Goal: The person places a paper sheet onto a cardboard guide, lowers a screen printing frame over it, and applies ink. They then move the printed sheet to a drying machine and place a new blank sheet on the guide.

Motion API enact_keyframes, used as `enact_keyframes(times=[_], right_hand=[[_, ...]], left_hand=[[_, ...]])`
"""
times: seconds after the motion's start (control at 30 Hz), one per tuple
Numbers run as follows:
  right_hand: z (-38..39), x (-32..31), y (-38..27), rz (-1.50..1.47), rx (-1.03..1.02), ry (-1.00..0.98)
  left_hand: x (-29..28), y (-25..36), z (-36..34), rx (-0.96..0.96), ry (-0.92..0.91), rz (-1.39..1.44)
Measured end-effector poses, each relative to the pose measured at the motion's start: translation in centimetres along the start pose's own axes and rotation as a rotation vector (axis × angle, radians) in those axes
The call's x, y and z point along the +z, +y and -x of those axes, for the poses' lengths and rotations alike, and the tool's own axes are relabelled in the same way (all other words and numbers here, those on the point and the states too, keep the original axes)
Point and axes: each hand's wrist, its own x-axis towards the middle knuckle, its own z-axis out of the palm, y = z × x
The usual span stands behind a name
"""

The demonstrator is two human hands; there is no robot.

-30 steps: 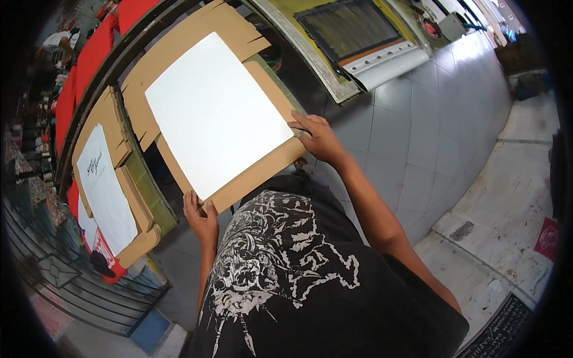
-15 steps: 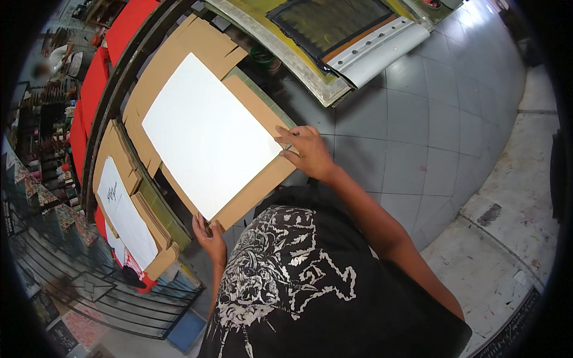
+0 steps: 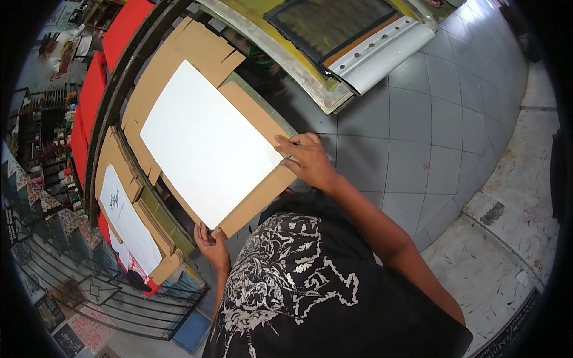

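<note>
A blank white sheet of paper [image 3: 209,143] lies on a brown cardboard piece [image 3: 253,200] in front of me. At the sheet's near left corner, my left hand [image 3: 213,246] is closed, its thumb and fingers pinching the corner over the cardboard edge. My right hand [image 3: 310,161] is closed at the right corner, with fingertips on the sheet and thumb beside it on the cardboard. Under the cardboard, the edge of a green board [image 3: 253,98] shows. What each hand's fingers do beneath the edge is hidden.
To the left, a printed white sheet [image 3: 128,218] lies on another cardboard-covered board. A framed printing screen [image 3: 328,89] with a pale metal clamp bar [image 3: 382,53] stands at the far right. Red panels [image 3: 91,80] line the far left, near a black metal railing [image 3: 119,319]. Grey tiles [image 3: 412,113] cover the floor.
The view has shifted slightly, and the sheet appears a little closer to me on the cardboard. Both hands stay at the same two corners.
</note>
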Motion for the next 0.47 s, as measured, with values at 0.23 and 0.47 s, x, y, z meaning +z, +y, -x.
enact_keyframes(times=[0.23, 0.47], right_hand=[[0.1, 0.1, -0.9, 0.090, 0.006, 0.043], [0.1, 1.4, 0.2, 0.098, -0.006, -0.005]], left_hand=[[0.0, 0.7, -0.3, 0.029, 0.037, -0.145], [-0.4, -0.2, -0.4, -0.024, 0.066, -0.132]])
